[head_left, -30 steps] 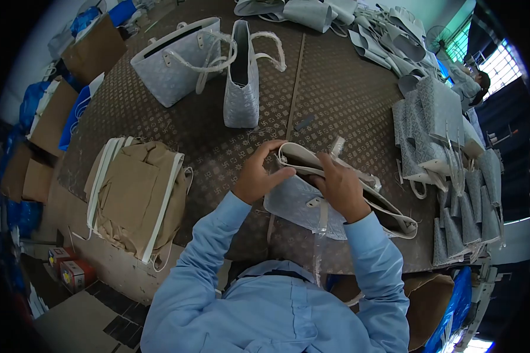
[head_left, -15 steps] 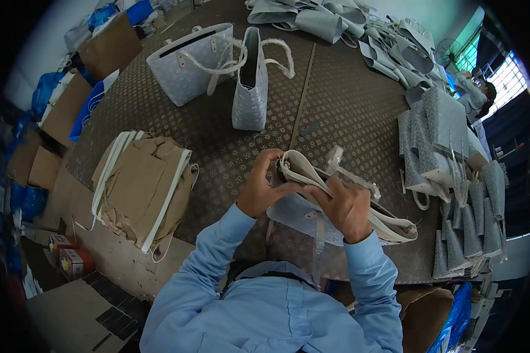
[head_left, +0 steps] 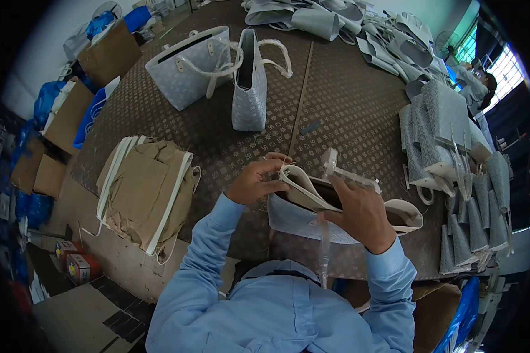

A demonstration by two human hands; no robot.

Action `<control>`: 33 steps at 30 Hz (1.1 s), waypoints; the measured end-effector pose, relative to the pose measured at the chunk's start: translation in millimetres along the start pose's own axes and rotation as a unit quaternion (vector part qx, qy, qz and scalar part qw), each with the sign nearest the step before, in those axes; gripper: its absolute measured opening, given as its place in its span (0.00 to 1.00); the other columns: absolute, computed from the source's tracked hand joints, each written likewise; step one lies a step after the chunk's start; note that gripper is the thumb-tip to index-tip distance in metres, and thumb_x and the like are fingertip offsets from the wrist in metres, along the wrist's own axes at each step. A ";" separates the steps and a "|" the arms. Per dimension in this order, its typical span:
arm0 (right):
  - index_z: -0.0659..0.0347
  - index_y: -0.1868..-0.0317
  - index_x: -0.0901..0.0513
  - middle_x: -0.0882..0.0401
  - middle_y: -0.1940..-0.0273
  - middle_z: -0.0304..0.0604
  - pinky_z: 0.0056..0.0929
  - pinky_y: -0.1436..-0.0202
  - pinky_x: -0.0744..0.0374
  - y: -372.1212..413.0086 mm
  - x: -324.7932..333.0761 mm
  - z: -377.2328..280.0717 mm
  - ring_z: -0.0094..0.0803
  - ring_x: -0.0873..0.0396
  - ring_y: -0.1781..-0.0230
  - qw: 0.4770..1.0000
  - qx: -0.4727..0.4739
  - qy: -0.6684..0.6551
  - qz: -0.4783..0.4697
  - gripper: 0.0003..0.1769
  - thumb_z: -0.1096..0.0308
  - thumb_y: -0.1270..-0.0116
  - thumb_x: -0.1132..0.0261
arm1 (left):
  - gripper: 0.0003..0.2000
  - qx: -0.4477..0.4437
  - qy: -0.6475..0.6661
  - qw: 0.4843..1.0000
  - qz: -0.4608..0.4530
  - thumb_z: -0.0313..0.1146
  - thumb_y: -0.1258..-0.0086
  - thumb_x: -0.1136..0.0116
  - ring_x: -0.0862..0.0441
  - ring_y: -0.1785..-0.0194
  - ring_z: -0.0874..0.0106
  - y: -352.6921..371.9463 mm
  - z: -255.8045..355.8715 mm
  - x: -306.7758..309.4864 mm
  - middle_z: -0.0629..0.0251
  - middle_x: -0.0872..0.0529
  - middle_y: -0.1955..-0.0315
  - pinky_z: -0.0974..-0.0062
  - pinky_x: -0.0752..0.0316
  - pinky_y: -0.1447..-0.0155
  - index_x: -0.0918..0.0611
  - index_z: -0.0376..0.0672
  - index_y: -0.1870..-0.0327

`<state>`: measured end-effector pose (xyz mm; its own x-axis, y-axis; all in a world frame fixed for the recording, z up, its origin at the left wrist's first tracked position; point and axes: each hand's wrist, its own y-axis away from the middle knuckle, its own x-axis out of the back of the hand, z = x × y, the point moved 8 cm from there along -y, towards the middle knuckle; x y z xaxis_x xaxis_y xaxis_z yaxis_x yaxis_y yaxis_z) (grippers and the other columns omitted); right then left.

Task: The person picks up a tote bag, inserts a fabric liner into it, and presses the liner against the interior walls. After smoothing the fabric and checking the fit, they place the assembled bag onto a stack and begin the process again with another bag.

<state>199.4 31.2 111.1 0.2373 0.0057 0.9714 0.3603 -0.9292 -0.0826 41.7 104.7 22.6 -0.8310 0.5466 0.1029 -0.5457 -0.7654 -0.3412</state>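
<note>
A pale grey patterned handbag (head_left: pixel 291 219) with a cream-edged opening lies in front of me at the table's near edge. My left hand (head_left: pixel 256 181) pinches the left end of its top rim between thumb and fingers. Loose thread ends show by those fingertips. Across the middle of the opening lies my right hand (head_left: pixel 362 212), its thumb on the near side and its fingers over the far side, closed on the rim. One plastic-wrapped handle (head_left: pixel 356 178) stands behind the bag; another wrapped strap (head_left: pixel 325 247) hangs down its front.
Two grey handbags (head_left: pixel 188 69) (head_left: pixel 250 94) stand farther back. To the left is a stack of tan lining pieces (head_left: pixel 150 191) with white edging. Grey panels (head_left: pixel 403 47) are heaped at the back; grey bag pieces (head_left: pixel 447 135) are piled right. A person (head_left: pixel 474 85) is at far right.
My right hand has turned flatter and spread across the bag's rim, moving slightly right. The left hand has shifted a little left, its thumb drawn back from the opening to the end corner.
</note>
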 end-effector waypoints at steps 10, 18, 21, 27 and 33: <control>0.59 0.50 0.23 0.18 0.68 0.49 0.40 0.65 0.23 -13.1 -24.2 -16.3 0.47 0.18 0.67 0.994 0.015 -0.098 -0.043 0.23 0.64 0.45 0.29 | 0.19 -0.005 -0.018 0.995 -0.098 0.31 0.43 0.31 0.33 0.34 0.60 22.3 -3.3 -5.8 0.61 0.17 0.50 0.61 0.35 0.36 0.17 0.38 0.51; 0.61 0.56 0.22 0.21 0.75 0.52 0.40 0.73 0.27 -23.6 -44.4 -8.9 0.50 0.21 0.75 0.992 0.035 -0.112 -0.047 0.12 0.67 0.37 0.34 | 0.27 0.013 0.201 0.962 0.182 0.36 0.38 0.33 0.35 0.32 0.61 32.6 -5.2 -10.9 0.53 0.27 0.39 0.63 0.34 0.35 0.26 0.36 0.39; 0.62 0.60 0.23 0.23 0.78 0.51 0.40 0.77 0.29 -21.9 -42.8 -13.7 0.48 0.22 0.77 0.993 0.062 -0.096 -0.007 0.09 0.67 0.37 0.35 | 0.32 0.034 0.175 0.945 0.276 0.37 0.38 0.34 0.33 0.32 0.63 55.5 -23.4 -20.5 0.52 0.29 0.37 0.66 0.33 0.35 0.32 0.34 0.34; 0.60 0.68 0.28 0.23 0.79 0.47 0.39 0.78 0.28 -17.8 -56.7 -16.2 0.47 0.22 0.77 0.990 0.089 -0.089 -0.059 0.09 0.67 0.38 0.36 | 0.36 0.197 0.168 0.938 0.230 0.39 0.34 0.38 0.34 0.32 0.66 87.2 -46.0 -49.3 0.48 0.35 0.33 0.72 0.38 0.32 0.39 0.33 0.30; 0.60 0.70 0.28 0.27 0.82 0.47 0.38 0.79 0.29 -20.1 -66.3 -17.6 0.45 0.23 0.80 0.987 0.114 -0.090 -0.064 0.10 0.70 0.40 0.34 | 0.34 0.144 0.065 0.966 0.206 0.35 0.32 0.43 0.39 0.28 0.61 84.7 -25.0 -52.5 0.46 0.38 0.31 0.70 0.44 0.28 0.42 0.30 0.30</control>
<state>160.6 43.0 52.4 0.3259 0.2014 0.9237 0.5871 -0.8090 -0.0308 41.7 19.6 -35.1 -0.9736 0.1988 -0.1117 -0.1940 -0.9796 -0.0524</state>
